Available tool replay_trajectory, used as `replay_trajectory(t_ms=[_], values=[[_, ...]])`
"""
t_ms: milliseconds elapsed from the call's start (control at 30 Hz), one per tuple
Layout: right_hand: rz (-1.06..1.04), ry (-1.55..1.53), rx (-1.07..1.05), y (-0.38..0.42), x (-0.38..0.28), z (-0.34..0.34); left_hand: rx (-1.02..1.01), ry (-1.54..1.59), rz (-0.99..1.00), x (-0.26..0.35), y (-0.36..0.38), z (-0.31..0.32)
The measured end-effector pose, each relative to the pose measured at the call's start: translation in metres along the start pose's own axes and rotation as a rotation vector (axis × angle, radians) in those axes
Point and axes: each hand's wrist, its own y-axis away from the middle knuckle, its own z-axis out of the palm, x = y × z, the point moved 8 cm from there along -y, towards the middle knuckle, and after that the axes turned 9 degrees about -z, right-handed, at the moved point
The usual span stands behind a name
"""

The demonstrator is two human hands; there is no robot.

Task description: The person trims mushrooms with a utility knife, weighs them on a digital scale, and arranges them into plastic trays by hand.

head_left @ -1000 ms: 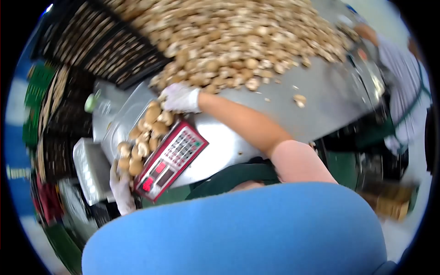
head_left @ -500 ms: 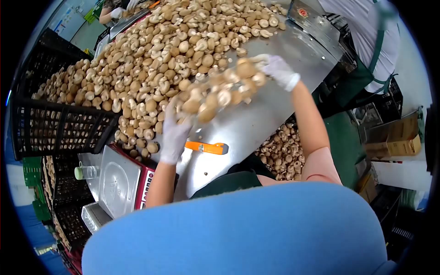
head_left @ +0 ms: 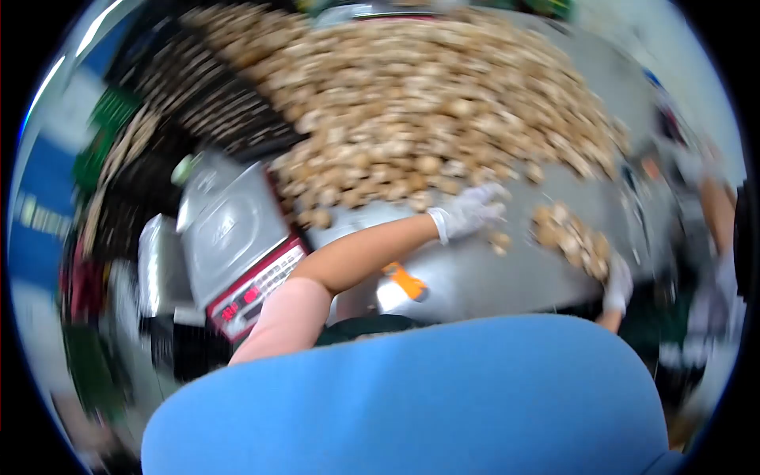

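White-gloved, my left hand (head_left: 473,212) reaches across the metal table at the near edge of the mushroom pile (head_left: 427,103). Its fingers look stretched out, though blurred, and a few loose mushrooms (head_left: 499,242) lie just beside them. My right hand (head_left: 619,285), also gloved, is at the table's near right edge, against the lower end of a small elongated batch of mushrooms (head_left: 571,239). Blur hides its fingers, so I cannot see whether they grip anything. An orange tool (head_left: 406,282) lies on the table below my left forearm.
A scale (head_left: 237,237) with a steel plate and lit red digits stands to the left. Behind it are black crates (head_left: 214,95). At the far right a co-worker's arm (head_left: 716,210) shows, blurred, near the table's end.
The view has turned right. Both hands have moved right with the batch of mushrooms they held raised; my left hand has come away from it, and my right hand is lower, beside it.
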Motion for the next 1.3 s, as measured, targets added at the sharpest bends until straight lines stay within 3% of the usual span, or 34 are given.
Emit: replay_trajectory(t_ms=[33, 100, 133, 200, 267, 300, 333, 367, 400, 433, 467, 500, 533, 567, 600, 667, 700, 767, 1000, 1100, 1300], values=[[-0.165, 0.36, 0.166, 0.016, -0.03, -0.007, 0.129, -0.007, -0.047, 0.003, 0.029, -0.041], [-0.55, 0.563, 0.369, 0.044, -0.065, -0.006, 0.148, -0.125, 0.015, 0.024, 0.096, -0.087], [-0.645, 0.489, 0.356, 0.068, -0.095, 0.017, 0.249, -0.133, -0.025, 0.016, 0.127, -0.119], [-0.901, 0.291, 0.214, 0.133, -0.164, 0.085, 0.56, -0.401, 0.12, 0.03, 0.203, -0.191], [-1.165, 0.344, 0.105, 0.181, -0.192, 0.15, 0.967, -0.359, -0.214, 0.041, 0.291, -0.26], [-1.176, 0.327, 0.092, 0.193, -0.2, 0.172, 1.104, -0.577, -0.192, 0.022, 0.332, -0.303], [-1.104, 0.343, 0.002, 0.2, -0.204, 0.197, 1.117, -0.7, -0.337, 0.032, 0.378, -0.329], [-1.027, 0.358, -0.089, 0.201, -0.2, 0.216, 1.27, -1.094, -0.436, 0.023, 0.425, -0.362], [-1.034, 0.354, -0.096, 0.203, -0.195, 0.226, 1.317, -1.043, -0.676, -0.016, 0.484, -0.41], [-0.985, 0.337, -0.161, 0.198, -0.185, 0.239, 1.234, -1.28, -1.137, 0.013, 0.503, -0.388], [-0.934, 0.32, -0.222, 0.193, -0.177, 0.248, 1.101, -1.129, -1.337, 0.007, 0.533, -0.39], [-0.986, 0.327, -0.204, 0.195, -0.178, 0.249, 1.344, -1.051, -1.325, -0.045, 0.601, -0.424], [-0.983, 0.324, -0.201, 0.191, -0.174, 0.25, 1.276, -1.076, -1.37, -0.065, 0.626, -0.423], [-0.954, 0.302, -0.221, 0.187, -0.167, 0.253, 1.252, -1.027, -1.356, -0.073, 0.636, -0.413], [-0.921, 0.283, -0.243, 0.186, -0.165, 0.255, 1.368, -0.868, -1.189, -0.077, 0.647, -0.406], [-0.949, 0.324, -0.225, 0.189, -0.169, 0.254, 1.399, -0.663, -1.163, -0.089, 0.66, -0.411], [-0.979, 0.332, -0.208, 0.19, -0.172, 0.253, 1.382, -0.665, -1.167, -0.089, 0.662, -0.416], [-1.023, 0.355, -0.175, 0.192, -0.173, 0.253, 1.158, -0.856, -1.151, -0.086, 0.653, -0.425], [-1.047, 0.417, -0.172, 0.19, -0.169, 0.255, 1.129, -0.681, -1.029, -0.095, 0.662, -0.433], [-1.021, 0.478, -0.179, 0.188, -0.167, 0.257, 1.138, -0.818, -1.133, -0.088, 0.659, -0.43], [-0.989, 0.436, -0.166, 0.183, -0.163, 0.258, 1.04, -0.985, -1.091, -0.084, 0.651, -0.425]])
